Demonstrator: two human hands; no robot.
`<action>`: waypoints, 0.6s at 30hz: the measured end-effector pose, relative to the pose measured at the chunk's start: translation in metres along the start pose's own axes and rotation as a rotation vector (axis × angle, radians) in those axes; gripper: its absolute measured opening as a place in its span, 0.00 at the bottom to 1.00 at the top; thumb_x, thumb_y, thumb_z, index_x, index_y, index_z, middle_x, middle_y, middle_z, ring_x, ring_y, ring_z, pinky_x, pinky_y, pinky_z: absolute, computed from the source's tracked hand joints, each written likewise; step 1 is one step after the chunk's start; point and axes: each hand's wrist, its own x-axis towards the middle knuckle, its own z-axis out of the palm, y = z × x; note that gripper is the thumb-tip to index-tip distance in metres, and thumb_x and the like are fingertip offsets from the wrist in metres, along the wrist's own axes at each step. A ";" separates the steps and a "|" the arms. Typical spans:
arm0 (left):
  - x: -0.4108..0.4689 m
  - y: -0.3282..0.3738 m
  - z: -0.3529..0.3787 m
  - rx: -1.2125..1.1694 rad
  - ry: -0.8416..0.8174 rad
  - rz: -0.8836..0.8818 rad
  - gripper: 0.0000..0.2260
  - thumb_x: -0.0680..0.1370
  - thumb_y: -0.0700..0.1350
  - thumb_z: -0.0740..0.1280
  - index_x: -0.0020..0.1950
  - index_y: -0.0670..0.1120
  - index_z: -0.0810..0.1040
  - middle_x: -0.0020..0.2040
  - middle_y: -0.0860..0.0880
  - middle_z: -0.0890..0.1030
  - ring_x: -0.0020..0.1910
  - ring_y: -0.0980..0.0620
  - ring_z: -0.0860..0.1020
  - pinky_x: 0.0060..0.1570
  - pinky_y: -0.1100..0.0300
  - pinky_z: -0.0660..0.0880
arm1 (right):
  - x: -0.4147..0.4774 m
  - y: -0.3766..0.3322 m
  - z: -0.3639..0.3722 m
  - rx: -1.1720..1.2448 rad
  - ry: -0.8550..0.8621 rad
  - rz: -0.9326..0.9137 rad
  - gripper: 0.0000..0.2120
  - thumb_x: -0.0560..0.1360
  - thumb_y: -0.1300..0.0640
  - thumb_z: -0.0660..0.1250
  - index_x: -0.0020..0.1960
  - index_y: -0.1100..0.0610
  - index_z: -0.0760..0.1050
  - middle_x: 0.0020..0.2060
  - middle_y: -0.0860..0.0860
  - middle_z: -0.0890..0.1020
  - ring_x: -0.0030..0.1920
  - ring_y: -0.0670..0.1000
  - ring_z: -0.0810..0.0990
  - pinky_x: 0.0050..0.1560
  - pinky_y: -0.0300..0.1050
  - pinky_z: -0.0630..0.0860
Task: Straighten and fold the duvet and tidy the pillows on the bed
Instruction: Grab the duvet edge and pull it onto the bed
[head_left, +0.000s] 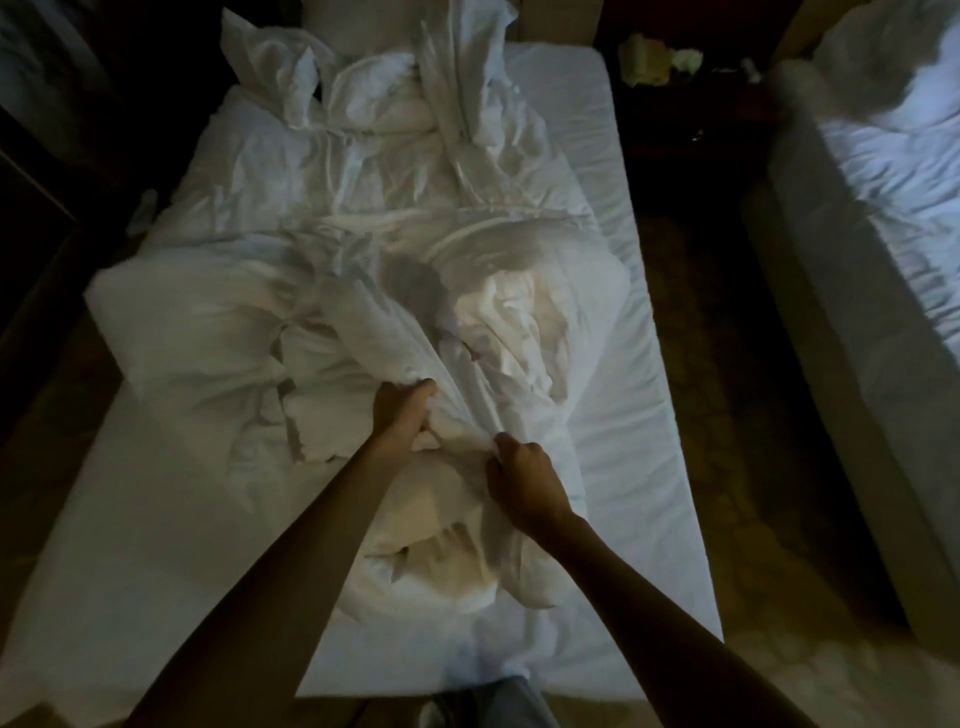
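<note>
Two hands are used: the left hand (402, 410) and the right hand (519, 475) are both clenched on the duvet (363, 332), bunched mid-frame on the bed (623, 395). Being soft, floppy and bulky, it is best gripped at its edge.

A dim bedroom: two white beds (597, 208) (857, 234) side by side

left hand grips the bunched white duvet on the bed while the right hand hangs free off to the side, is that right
Not quite. The right hand is not hanging free: the head view shows it gripping the bunched white duvet too, close beside the left hand. The rest holds: the duvet lies on the bed.
</note>
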 end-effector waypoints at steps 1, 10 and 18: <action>-0.012 -0.004 -0.001 -0.001 -0.017 0.004 0.18 0.70 0.47 0.72 0.55 0.39 0.76 0.51 0.39 0.81 0.47 0.40 0.81 0.51 0.46 0.79 | -0.016 0.000 -0.002 0.012 0.022 0.000 0.08 0.79 0.56 0.57 0.48 0.58 0.72 0.43 0.56 0.80 0.42 0.57 0.79 0.44 0.50 0.78; -0.120 -0.041 0.006 0.011 -0.124 -0.012 0.29 0.71 0.56 0.72 0.62 0.36 0.74 0.50 0.43 0.79 0.40 0.43 0.77 0.47 0.50 0.79 | -0.186 0.042 -0.002 0.136 0.138 0.078 0.13 0.77 0.49 0.58 0.52 0.57 0.74 0.43 0.55 0.82 0.41 0.55 0.81 0.45 0.51 0.80; -0.203 -0.084 0.086 0.258 -0.286 0.287 0.25 0.72 0.53 0.70 0.63 0.39 0.75 0.59 0.40 0.80 0.56 0.39 0.78 0.54 0.46 0.77 | -0.303 0.135 0.010 0.313 0.253 0.332 0.11 0.79 0.46 0.61 0.52 0.54 0.73 0.43 0.47 0.77 0.42 0.47 0.78 0.37 0.31 0.69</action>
